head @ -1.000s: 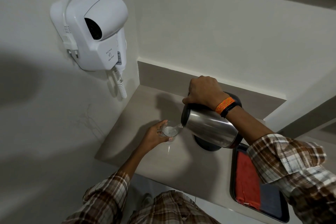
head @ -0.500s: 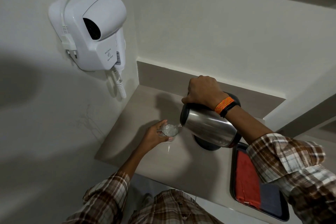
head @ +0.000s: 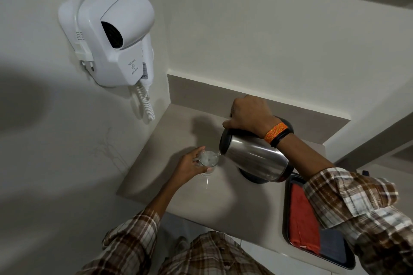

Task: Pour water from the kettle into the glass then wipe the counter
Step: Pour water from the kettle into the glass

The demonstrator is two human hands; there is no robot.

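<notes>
A steel kettle [head: 254, 158] with a black lid is tipped to the left above its black base [head: 250, 177]. My right hand [head: 248, 116] grips its handle from above. Its spout touches the rim of a clear glass [head: 209, 158] with water in it. My left hand [head: 190, 165] wraps around the glass from the left, holding it on the beige counter [head: 178, 127]. A thin stream of water runs from spout to glass.
A black tray [head: 288, 207] at the right holds a red cloth [head: 301, 221] and a dark blue cloth [head: 333, 248]. A white wall-mounted hair dryer [head: 116, 33] with a coiled cord hangs on the left wall. The counter's front edge is close to my body.
The kettle stays tilted over the glass and water keeps flowing. Both hands hold about the same places; the water level in the glass looks slightly higher.
</notes>
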